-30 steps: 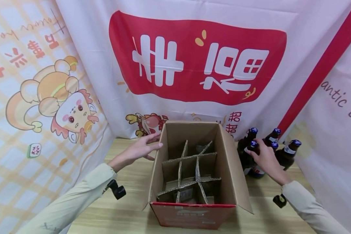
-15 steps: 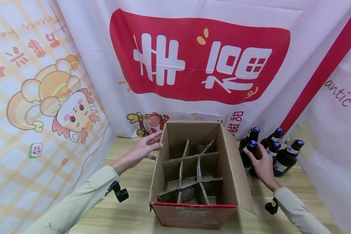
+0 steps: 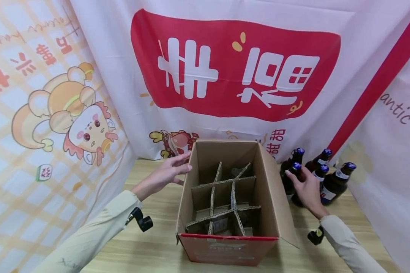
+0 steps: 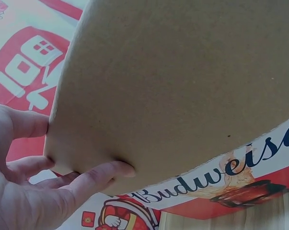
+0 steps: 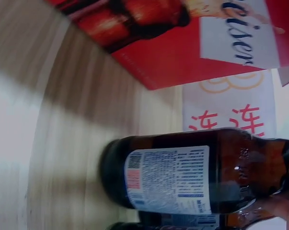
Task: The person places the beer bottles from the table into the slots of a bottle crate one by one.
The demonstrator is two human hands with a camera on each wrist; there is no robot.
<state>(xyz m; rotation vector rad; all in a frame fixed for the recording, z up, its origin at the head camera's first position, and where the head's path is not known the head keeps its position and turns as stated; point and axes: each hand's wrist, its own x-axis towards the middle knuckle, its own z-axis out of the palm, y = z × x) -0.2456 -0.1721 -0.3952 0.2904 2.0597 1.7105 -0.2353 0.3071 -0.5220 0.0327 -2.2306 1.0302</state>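
A Budweiser cardboard box (image 3: 225, 248) stands open at the top, with a cardboard divider (image 3: 223, 182) in it. At its left side, my left hand (image 3: 162, 176) grips the edge of a raised flap (image 4: 182, 86), its thumb (image 4: 108, 168) pressing on the brown face. To the right of the box, my right hand (image 3: 309, 189) grips a brown beer bottle (image 3: 288, 185) near its neck. This blue-capped bottle stands upright beside the other bottles; its white back label (image 5: 170, 179) shows in the right wrist view.
Several more blue-capped beer bottles (image 3: 334, 185) stand close around the right hand. The right flap (image 3: 276, 193) of the box leans out towards them. Printed cloth (image 3: 232, 76) hangs behind the wooden table (image 3: 150, 242) and along both sides.
My right hand has moved slightly left and down, its fingers closing in between the bottles round the front one. My left hand keeps its place at the box.
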